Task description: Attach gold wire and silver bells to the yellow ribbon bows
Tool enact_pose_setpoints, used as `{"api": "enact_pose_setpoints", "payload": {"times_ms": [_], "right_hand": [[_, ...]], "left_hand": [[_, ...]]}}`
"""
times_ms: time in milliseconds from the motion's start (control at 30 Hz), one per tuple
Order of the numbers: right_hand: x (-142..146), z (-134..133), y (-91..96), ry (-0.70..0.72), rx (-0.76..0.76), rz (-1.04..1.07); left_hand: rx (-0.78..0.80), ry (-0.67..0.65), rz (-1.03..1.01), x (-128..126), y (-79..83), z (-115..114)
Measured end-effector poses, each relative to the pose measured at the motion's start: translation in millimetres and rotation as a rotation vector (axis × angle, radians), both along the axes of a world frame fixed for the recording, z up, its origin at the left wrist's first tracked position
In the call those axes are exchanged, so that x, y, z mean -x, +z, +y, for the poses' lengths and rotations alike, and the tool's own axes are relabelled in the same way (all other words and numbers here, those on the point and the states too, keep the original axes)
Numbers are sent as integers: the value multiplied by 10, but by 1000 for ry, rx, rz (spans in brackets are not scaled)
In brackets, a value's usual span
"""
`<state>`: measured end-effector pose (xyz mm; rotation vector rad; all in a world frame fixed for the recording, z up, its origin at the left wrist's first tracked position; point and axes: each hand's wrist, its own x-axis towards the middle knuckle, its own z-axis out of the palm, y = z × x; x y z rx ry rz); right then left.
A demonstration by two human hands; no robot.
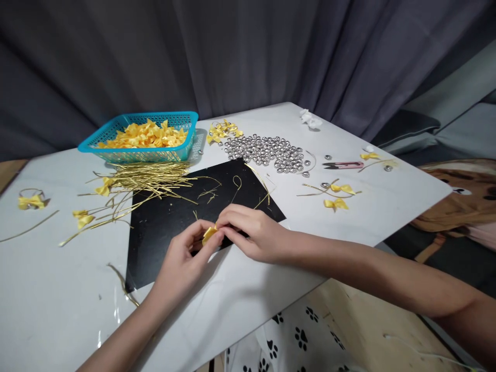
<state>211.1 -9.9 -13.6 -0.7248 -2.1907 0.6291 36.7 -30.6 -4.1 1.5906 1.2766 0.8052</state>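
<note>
Over the near edge of a black mat (170,222) my two hands meet around a small yellow ribbon bow (209,233). My left hand (186,258) pinches the bow between thumb and fingers. The fingers of my right hand (250,232) are closed against the bow's right side. Whether a gold wire is held with it I cannot make out.
A teal basket (147,153) of yellow bows stands at the back left, with a heap of gold wire ties (147,178) before it. Silver bells (267,152) lie behind the mat. Pink snips (343,165) and finished bows (336,203) lie right; more bows (31,201) left.
</note>
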Motion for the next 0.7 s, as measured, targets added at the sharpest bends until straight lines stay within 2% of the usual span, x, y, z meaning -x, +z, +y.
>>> {"api": "enact_pose_setpoints", "payload": {"times_ms": [100,233,333,400,567,700], "right_hand": [[20,-15,26,-41,100,86],[59,-36,78,-128,453,194],[77,-30,74,-91,743,243],[81,-19,59,-62,885,244],[73,3,80,-68,949,193],[63,31,126,-38,1086,266]], "left_hand": [[-21,-3,-15,-9,13,4],[-50,2,-4,-17,13,1],[-52,8,18,-15,1,-9],[-46,17,25,-10,-9,-11],[-35,53,47,4,-29,-7],[-77,112,59,11,-70,-20]]}}
